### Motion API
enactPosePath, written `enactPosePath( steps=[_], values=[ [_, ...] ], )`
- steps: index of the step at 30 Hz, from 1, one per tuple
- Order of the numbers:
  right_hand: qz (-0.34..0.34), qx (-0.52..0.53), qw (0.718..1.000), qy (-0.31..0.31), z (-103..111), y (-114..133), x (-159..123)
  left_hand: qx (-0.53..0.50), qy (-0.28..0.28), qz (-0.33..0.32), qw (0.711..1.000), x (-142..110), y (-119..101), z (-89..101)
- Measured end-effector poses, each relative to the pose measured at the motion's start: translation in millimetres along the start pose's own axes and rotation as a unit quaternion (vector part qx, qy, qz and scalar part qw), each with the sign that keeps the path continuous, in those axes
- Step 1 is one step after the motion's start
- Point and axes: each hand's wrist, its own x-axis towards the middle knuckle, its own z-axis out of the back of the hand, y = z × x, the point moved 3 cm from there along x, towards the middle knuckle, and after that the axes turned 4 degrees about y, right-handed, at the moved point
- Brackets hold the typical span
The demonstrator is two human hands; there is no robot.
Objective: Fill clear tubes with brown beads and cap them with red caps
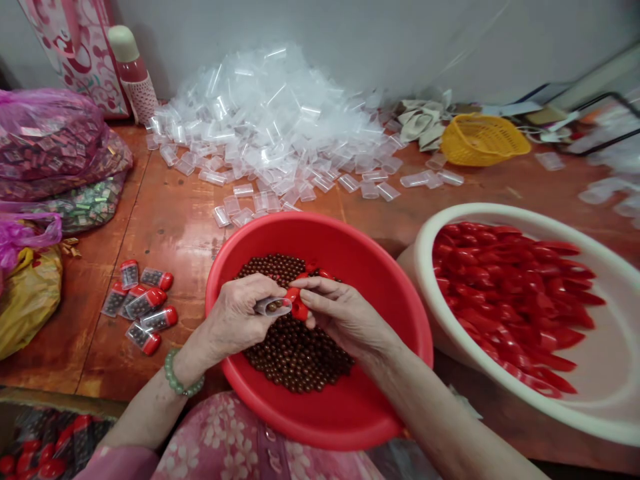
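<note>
Over the red basin, my left hand is closed around a clear plastic tube with a few brown beads showing at its open end. My right hand pinches a red plastic cap right beside the tube's mouth; whether the two touch is hard to tell. Beneath both hands lie many small shiny brown beads in the basin, with some more red pieces among them near the back. The far fingers of my left hand are hidden.
Filled red-capped tubes lie at left. A white basin of red caps stands at right. Behind are piled clear tubes, a yellow basket and a bottle. Plastic bags fill the left edge.
</note>
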Motion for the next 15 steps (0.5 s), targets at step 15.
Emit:
enactPosePath(
  steps=[15],
  values=[
    [-0.014, 0.037, 0.999, 0.001, -2.5, -2.8, -1.7, 0.076, 0.032, -0.050, 0.995, -1.9, -2.1, -4.4]
  ],
)
